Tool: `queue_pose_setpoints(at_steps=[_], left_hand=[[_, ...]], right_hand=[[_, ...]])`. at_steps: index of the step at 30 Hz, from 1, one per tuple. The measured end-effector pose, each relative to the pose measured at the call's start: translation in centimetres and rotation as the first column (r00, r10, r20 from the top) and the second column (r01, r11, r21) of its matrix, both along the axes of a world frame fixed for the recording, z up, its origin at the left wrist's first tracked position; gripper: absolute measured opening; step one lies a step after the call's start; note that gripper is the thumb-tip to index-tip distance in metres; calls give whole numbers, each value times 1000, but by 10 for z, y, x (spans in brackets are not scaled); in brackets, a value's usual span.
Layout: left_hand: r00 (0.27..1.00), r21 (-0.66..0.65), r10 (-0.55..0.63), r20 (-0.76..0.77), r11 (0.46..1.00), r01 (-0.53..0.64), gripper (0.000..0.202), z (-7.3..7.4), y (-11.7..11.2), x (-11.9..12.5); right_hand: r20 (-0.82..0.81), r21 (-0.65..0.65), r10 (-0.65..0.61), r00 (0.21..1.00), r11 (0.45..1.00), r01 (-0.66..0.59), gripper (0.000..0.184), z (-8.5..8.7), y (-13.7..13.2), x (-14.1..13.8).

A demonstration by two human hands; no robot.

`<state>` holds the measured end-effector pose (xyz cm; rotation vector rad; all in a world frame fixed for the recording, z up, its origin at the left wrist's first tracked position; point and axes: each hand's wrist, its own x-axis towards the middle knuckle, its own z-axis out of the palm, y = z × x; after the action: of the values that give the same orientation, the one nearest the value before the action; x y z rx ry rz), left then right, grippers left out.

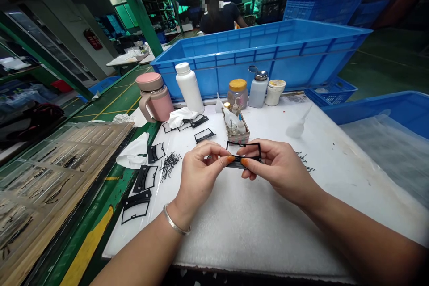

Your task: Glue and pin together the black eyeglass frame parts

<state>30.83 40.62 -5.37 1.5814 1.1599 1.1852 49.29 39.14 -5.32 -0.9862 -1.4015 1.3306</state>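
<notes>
My left hand [201, 167] and my right hand [276, 165] meet over the white foam pad [254, 214]. Both pinch a thin black plastic frame [244, 145] by its lower edge, thumbs and forefingers closed on it. The frame is held a little above the pad, roughly upright. A silver bracelet [176, 223] sits on my left wrist. Several more black frames [145, 178] lie along the pad's left edge, beside a small heap of thin black pins [169, 164].
A small box of dropper bottles [235, 127] stands just behind my hands. Further back are a pink mug [154, 97], a white bottle [189, 86], jars [237, 91] and a large blue crate [268, 53]. A person [219, 11] stands beyond it. Trays [50, 174] lie left.
</notes>
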Motion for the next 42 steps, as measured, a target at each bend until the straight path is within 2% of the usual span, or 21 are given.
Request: queue_pose_setpoints(at_steps=[3,6,9,12,18,24,35,42], left_hand=[[998,-50,-1,68,999,4,18,-2,1,1],[979,-123,-26,203,991,52,33,-5,4,1],[960,-192,-99,262,969,152,24,-7,5,0],[952,-215,-131,277,957,194,18,-6,4,-1],[952,-212,-117,282,960,181,17,-5,4,-3],[961,-215,-85,262,966,144,17,-3,3,-1],[973,-191,-70,219,975,113,17,-2,2,0],[966,-220,-75,247,967,131,18,-1,2,-1]], right_hand=[[-11,-11,0,1000,1000,0,16,2,-1,-1],[-12,-5,-2,1000,1000,2,15,3,-1,-2],[8,1,1,1000,1000,-1,14,3,-1,-2],[30,-12,5,1000,1000,-5,14,3,-1,-1],[4,-61,69,998,996,-68,20,2,1,1],[10,-62,32,999,998,-32,19,2,3,-1],[-15,-50,35,999,998,-36,15,2,4,-1],[-77,-89,146,986,984,-153,28,-3,9,5]])
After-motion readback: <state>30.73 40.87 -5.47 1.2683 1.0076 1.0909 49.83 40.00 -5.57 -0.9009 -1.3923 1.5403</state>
